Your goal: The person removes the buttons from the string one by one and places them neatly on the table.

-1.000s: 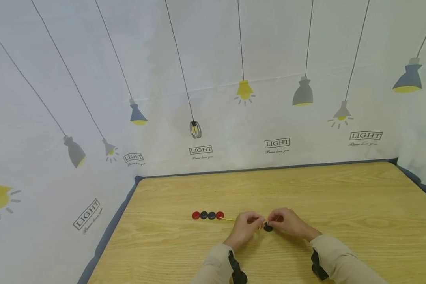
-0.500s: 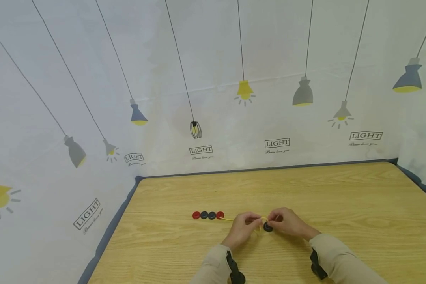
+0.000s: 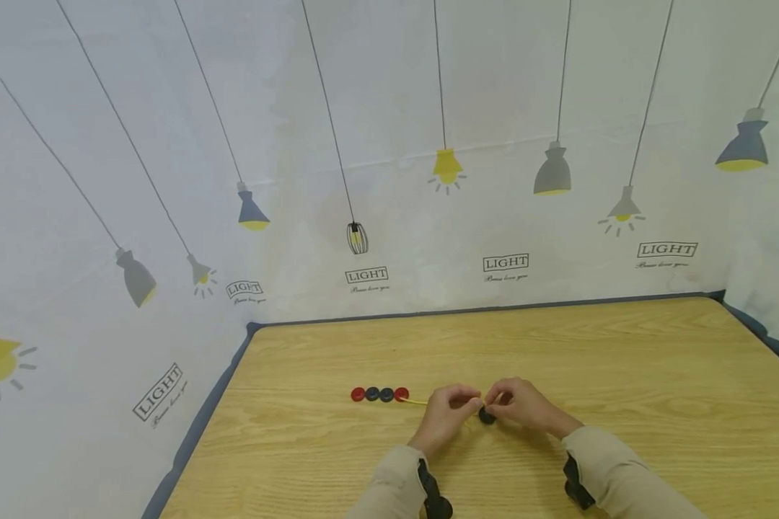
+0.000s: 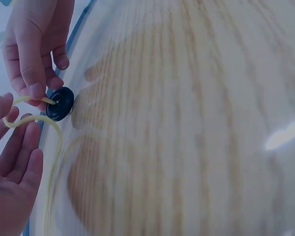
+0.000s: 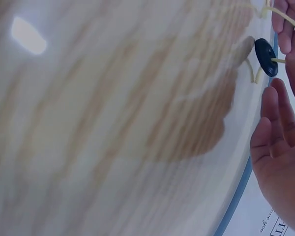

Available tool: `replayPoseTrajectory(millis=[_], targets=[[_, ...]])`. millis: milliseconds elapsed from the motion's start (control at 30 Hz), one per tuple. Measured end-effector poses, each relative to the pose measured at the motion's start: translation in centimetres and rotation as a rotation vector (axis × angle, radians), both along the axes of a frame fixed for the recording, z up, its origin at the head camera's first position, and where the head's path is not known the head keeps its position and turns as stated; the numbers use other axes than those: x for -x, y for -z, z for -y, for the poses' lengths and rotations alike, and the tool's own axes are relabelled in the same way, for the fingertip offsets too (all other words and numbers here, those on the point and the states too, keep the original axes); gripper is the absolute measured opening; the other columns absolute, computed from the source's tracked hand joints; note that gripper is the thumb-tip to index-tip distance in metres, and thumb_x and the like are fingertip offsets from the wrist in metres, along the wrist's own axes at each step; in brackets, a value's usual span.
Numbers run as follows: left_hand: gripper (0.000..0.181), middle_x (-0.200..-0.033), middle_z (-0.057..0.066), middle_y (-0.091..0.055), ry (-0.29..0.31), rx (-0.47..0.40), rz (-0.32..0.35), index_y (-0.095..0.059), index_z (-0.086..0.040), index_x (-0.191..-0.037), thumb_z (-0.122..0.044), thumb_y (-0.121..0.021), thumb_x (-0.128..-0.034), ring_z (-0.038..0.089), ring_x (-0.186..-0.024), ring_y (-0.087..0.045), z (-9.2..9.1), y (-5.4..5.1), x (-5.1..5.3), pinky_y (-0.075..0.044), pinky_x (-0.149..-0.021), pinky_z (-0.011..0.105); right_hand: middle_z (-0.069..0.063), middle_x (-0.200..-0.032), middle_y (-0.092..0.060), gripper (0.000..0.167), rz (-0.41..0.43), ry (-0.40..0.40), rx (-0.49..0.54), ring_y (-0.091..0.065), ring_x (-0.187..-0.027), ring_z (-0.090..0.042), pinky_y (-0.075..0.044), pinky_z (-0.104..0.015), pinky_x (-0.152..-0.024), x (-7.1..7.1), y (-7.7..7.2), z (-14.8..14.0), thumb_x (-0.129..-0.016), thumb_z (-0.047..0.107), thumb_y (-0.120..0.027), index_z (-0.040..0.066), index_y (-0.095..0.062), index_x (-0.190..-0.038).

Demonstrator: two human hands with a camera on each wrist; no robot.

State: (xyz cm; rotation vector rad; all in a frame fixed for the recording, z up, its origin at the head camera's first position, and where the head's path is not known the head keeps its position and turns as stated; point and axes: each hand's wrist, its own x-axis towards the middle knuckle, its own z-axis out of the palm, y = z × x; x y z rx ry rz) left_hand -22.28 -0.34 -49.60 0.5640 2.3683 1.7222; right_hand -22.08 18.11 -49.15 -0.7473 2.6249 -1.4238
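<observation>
A black button (image 4: 60,104) hangs at my fingertips, with a yellow cord (image 4: 42,118) passing through its middle. My right hand (image 3: 526,407) pinches the cord close beside the button's face. On the other side my left hand (image 3: 444,418) pinches a loop of the same cord, with a length hanging below its fingers. Both hands are close together just above the table. From the left hand, the cord runs left to a red button (image 3: 402,394) at the end of a row. The fingertips partly cover the black button in the head view.
In the row left of my hands, two dark buttons (image 3: 379,394) lie between the red end button and another red button (image 3: 358,394). The wooden table (image 3: 324,461) is bordered by a white wall covering (image 3: 402,187) printed with lamps.
The black button has turned and shifted slightly left. My right hand has moved a little left, closer to the left hand, narrowing the gap between the fingertips. The row stays put.
</observation>
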Motion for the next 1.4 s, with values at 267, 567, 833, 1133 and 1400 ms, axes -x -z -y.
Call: replayPoseTrajectory(millis=[267,567,833,1133,1400], targets=[[0.012,-0.084,-0.002,-0.065,-0.027,0.007,-0.041,-0.070,-0.006,-0.089,-0.014,-0.063,-0.0819,0.003,-0.075,-0.058,-0.10,0.05,-0.19,-0.045,-0.068,0.020,-0.005,-0.079,-0.062,0.006,-0.009,-0.023,-0.010,-0.057,-0.065,-0.012,-0.046,-0.023,-0.057,0.05,0.08,0.12,-0.080,0.008,-0.064,0.002,-0.063,-0.079],[0.008,-0.077,-0.002,-0.065,-0.037,0.066,-0.065,-0.070,-0.005,-0.083,-0.010,-0.063,-0.0815,0.001,-0.068,-0.054,0.25,0.69,-0.14,-0.044,-0.063,0.018,-0.006,-0.078,-0.061,0.011,0.017,-0.015,0.005,-0.057,-0.066,-0.014,-0.046,-0.023,-0.058,-0.11,-0.15,0.18,-0.081,0.010,-0.064,-0.001,-0.062,-0.081],[0.011,-0.077,-0.003,-0.061,-0.010,0.068,-0.086,-0.066,-0.004,-0.084,-0.012,-0.059,-0.0851,0.001,-0.068,-0.052,0.20,0.51,-0.39,-0.044,-0.062,0.019,-0.004,-0.080,-0.061,0.004,0.032,-0.033,-0.006,-0.057,-0.068,-0.012,-0.047,-0.024,-0.060,0.00,0.11,0.13,-0.082,0.006,-0.062,0.003,-0.062,-0.084],[0.014,-0.078,0.001,-0.062,0.013,0.040,-0.068,-0.064,-0.001,-0.084,-0.014,-0.058,-0.0860,0.002,-0.069,-0.052,-0.07,0.33,-0.42,-0.043,-0.064,0.019,-0.006,-0.087,-0.062,0.012,0.029,-0.054,-0.037,-0.057,-0.079,-0.016,-0.046,-0.026,-0.066,0.19,0.39,-0.05,-0.080,-0.001,-0.058,0.001,-0.063,-0.090],[0.017,-0.082,0.004,-0.061,0.008,-0.019,-0.032,-0.063,-0.001,-0.087,-0.016,-0.056,-0.0874,0.005,-0.069,-0.050,-0.04,0.09,-0.50,-0.042,-0.062,0.019,-0.006,-0.089,-0.062,0.016,0.012,-0.027,-0.068,-0.057,-0.082,-0.017,-0.046,-0.027,-0.068,0.23,0.62,-0.18,-0.079,-0.004,-0.055,0.000,-0.064,-0.092]])
